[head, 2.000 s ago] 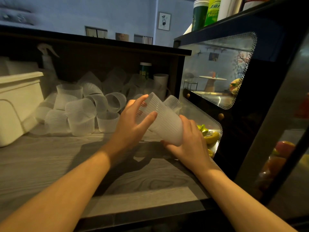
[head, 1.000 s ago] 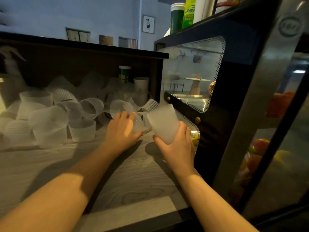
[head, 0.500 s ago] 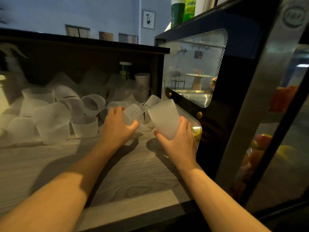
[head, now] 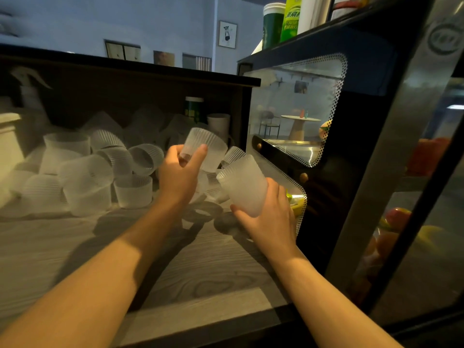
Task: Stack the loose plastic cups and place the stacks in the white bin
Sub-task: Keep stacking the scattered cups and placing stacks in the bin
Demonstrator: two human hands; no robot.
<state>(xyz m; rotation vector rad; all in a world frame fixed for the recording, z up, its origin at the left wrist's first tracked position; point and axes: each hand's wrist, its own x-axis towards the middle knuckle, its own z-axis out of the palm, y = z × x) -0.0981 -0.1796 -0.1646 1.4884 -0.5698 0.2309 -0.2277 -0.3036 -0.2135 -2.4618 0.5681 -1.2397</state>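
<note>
Two hands work above the wood-grain bench. The right hand wraps its grip round the base of a nested cup stack, mouth tilted up-left, seemingly to receive another. The left hand pinches a single ribbed cup just beside that mouth, presumably for insertion. Beyond, many loose cups lie tumbled against the dark back panel. At far left, part of the white bin shows, well apart.
</note>
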